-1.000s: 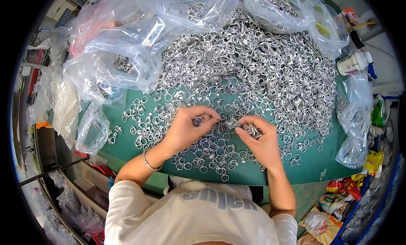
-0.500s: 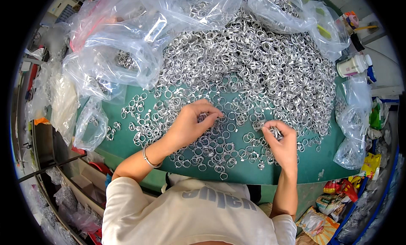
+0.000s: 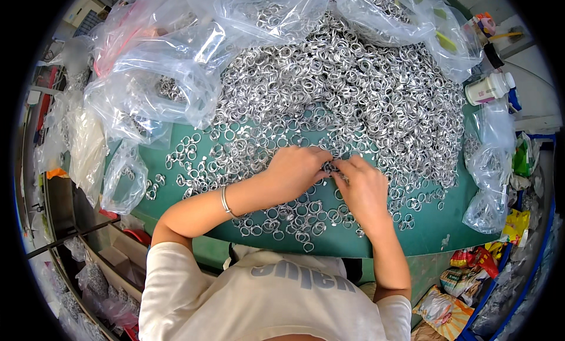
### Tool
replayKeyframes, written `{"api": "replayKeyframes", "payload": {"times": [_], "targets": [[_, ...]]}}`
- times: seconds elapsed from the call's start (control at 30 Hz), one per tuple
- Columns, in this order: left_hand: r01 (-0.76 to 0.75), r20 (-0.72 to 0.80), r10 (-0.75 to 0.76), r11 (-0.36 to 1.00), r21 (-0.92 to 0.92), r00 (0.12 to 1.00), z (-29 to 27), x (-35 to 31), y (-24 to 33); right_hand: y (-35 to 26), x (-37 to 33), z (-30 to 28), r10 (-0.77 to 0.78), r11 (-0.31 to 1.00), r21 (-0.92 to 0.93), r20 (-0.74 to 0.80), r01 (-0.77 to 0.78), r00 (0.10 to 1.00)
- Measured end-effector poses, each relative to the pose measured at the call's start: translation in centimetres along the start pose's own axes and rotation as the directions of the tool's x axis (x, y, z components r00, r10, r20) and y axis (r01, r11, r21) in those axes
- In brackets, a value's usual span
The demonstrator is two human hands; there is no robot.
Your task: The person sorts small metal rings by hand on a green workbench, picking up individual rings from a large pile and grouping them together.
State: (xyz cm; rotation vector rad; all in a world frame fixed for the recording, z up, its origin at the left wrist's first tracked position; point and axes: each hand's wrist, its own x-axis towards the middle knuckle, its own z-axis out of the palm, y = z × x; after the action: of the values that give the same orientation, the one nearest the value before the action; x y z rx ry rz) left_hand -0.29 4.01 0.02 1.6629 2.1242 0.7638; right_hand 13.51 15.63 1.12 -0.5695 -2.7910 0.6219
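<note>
My left hand (image 3: 299,169) and my right hand (image 3: 364,185) meet over the middle of the green table (image 3: 412,238). Both have their fingers closed around a few silver metal rings (image 3: 331,166), which show only in part between the fingertips. Beyond them rises a large heap of silver rings (image 3: 376,88). Loose rings (image 3: 294,217) lie spread below my wrists, and another scatter of rings (image 3: 191,170) lies to the left. A metal bangle (image 3: 225,201) circles my left wrist.
Clear plastic bags (image 3: 159,88) with rings inside cover the far left, and another bag (image 3: 385,17) lies behind the heap. On the right are a white bottle (image 3: 489,89) and a crumpled clear bag (image 3: 489,170). An open box (image 3: 115,253) stands below the left edge.
My hands have come together. The left moved right and the right moved left and slightly away from me, so the rings they hold now meet between the fingertips.
</note>
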Motion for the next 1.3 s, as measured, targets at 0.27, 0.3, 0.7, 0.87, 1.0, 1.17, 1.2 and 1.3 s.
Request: {"api": "replayKeyframes", "payload": {"times": [0.27, 0.3, 0.7, 0.87, 1.0, 1.17, 1.2, 1.3], "targets": [[0.127, 0.039, -0.133, 0.982, 0.14, 0.99, -2.2, -1.3, -1.0, 1.6, -0.9, -3.2, 0.114, 0.993, -0.052, 0.232, -0.104, 0.966], [0.15, -0.01, -0.149, 0.983, 0.108, 0.989, -2.5, -1.1, -0.6, 1.6, -0.8, -3.5, 0.144, 0.988, -0.079, 0.22, -0.13, 0.965], [0.016, 0.22, -0.011, 1.0, -0.021, 0.975, -2.3, -1.6, -0.7, 1.4, -0.9, -3.3, -0.061, 0.998, 0.055, 0.383, 0.043, 0.922], [0.091, -0.048, -0.092, 0.996, -0.024, 0.995, -1.2, 0.1, -0.7, 0.5, 0.9, -0.8, 0.112, 0.992, 0.053, -0.003, -0.112, 0.994], [0.135, -0.061, -0.13, 0.987, 0.088, 0.99, -0.3, 1.3, -1.1, 0.3, 1.6, 1.6, 0.093, 0.982, -0.158, -0.072, -0.103, 0.993], [0.101, -0.047, -0.097, 0.99, 0.101, 0.994, -0.5, 0.9, -1.6, 0.6, 1.2, 0.8, 0.059, 0.996, -0.062, -0.081, -0.065, 0.995], [0.113, -0.043, -0.11, 0.989, 0.097, 0.993, -0.5, 0.6, -1.7, 0.6, 0.9, 0.3, 0.072, 0.997, -0.008, -0.076, -0.072, 0.995], [0.164, -0.068, -0.163, 0.987, 0.004, 0.984, -0.6, 0.2, -2.0, 1.1, 0.7, -0.6, 0.093, 0.973, 0.224, -0.136, -0.061, 0.986]]}}
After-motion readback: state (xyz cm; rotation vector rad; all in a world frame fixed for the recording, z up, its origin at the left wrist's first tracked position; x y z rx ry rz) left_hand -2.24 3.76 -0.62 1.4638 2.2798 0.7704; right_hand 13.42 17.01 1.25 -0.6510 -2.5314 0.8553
